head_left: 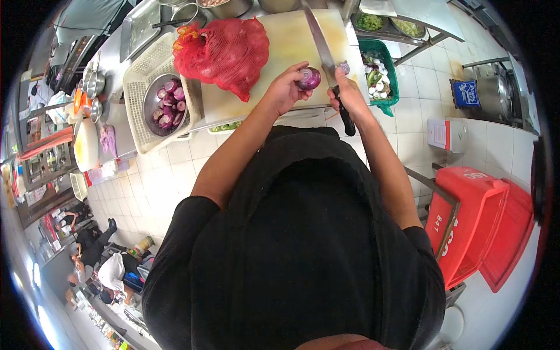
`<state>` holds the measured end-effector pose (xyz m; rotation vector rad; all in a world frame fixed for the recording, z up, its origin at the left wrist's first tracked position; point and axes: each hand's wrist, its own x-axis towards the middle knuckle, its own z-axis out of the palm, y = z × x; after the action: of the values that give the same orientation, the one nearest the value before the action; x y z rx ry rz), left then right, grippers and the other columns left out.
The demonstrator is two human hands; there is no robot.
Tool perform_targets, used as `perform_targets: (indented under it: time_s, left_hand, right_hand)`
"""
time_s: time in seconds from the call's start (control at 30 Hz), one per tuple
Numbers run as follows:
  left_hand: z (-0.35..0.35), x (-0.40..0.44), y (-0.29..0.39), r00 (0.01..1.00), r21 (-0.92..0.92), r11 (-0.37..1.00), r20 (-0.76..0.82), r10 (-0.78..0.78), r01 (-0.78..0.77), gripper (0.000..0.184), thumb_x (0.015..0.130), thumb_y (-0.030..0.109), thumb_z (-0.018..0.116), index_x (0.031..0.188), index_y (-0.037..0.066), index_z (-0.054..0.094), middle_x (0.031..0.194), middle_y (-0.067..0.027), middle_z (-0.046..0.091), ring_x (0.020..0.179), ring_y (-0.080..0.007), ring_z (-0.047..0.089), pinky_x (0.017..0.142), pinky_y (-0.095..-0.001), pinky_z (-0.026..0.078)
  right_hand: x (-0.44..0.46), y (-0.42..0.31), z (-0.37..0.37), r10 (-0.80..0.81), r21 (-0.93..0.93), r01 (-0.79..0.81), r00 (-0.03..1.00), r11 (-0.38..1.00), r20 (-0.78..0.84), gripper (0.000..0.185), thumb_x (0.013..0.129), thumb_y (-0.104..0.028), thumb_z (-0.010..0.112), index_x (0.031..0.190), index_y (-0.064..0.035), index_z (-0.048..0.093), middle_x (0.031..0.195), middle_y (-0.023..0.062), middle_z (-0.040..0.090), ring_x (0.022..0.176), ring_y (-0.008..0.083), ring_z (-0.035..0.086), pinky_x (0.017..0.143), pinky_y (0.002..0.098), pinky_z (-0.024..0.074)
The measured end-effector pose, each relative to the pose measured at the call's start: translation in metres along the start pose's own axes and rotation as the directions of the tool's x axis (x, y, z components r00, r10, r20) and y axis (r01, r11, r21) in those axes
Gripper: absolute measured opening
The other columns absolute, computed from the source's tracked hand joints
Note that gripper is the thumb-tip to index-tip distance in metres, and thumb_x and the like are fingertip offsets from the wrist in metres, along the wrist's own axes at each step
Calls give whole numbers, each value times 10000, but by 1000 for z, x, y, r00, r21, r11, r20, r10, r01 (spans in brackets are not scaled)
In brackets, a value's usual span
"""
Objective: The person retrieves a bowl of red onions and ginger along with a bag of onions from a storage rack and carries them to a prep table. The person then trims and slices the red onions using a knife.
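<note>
Left hand (284,90): bare, palm turned up, fingers curled around one red onion (309,79), round and glossy purple, its pale ringed cut face turned up toward the onlooker. Right hand (350,98): bare, closed around a kitchen knife (318,39), just to the right of the left hand. Knife: one piece, black smooth handle, long tapering blade of grey metal; long axis running away from the wearer's body and leaning a little left, tip farthest off, handle butt nearest the black shirt (303,245). Onion piece (343,67): pale, ringed, at the right thumb beside the blade. Beyond both hands, a cutting board (289,44), flat, off-white, yellowed in patches. On its left part, beyond and left of the left hand, a mesh bag (224,55), red netting, bulging and creased, yellow-orange at one end. Farther left, a basket (135,105), cream plastic with perforated walls, holding a round metal bowl (157,123) of purple onions (168,105), several showing pale cut ends. Left of the mesh bag and beyond the basket, a shallow rectangular metal tray (139,32). Right of the right hand, a green plastic bin (392,70), holding mixed white and green scraps (378,79).
</note>
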<state>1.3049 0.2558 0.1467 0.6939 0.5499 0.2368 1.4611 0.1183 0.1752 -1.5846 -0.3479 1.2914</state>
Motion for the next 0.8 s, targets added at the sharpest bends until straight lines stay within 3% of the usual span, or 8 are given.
perform_targets:
  time_s: [0.1,0.3,0.4,0.63,0.8]
  left_hand:
    - [-3,-4,1,999,17,1000,-51,6,-5,503,911,206,578,1375,57,456,1033,-139,639,745,-240,618,637,-342,494]
    - [-7,-4,-4,991,77,996,-122,47,-37,457,916,222,597,1301,5,479,1009,-127,651,775,-225,630,657,-333,496]
    - [0,-4,-4,992,108,994,-118,47,-34,437,916,223,595,1276,-1,492,997,-117,655,789,-217,628,671,-329,495]
    - [11,-5,0,999,60,998,-44,-9,11,353,917,228,589,1208,28,564,968,-89,663,739,-192,619,644,-323,499]
    - [15,-5,-2,991,114,993,-135,9,7,355,915,231,592,1209,33,574,957,-79,666,760,-182,615,652,-311,496]
  right_hand:
    - [5,-4,-5,21,-52,-22,1000,998,-18,655,993,-649,363,740,-64,515,583,29,480,440,128,435,426,295,358]
    - [-20,-22,6,97,76,-118,967,990,236,706,969,-708,323,807,-52,530,586,27,478,445,122,436,429,287,373]
    - [-23,-25,14,29,-15,-26,971,1000,235,721,962,-721,316,839,-45,534,583,26,477,445,119,435,428,286,373]
    - [-7,-17,-5,11,-43,-5,993,999,121,705,957,-721,343,832,-51,525,598,20,480,448,117,438,429,286,359]
    - [-25,-28,-1,18,-50,-11,990,999,142,733,959,-729,312,689,-75,505,537,2,444,436,110,417,423,282,346]
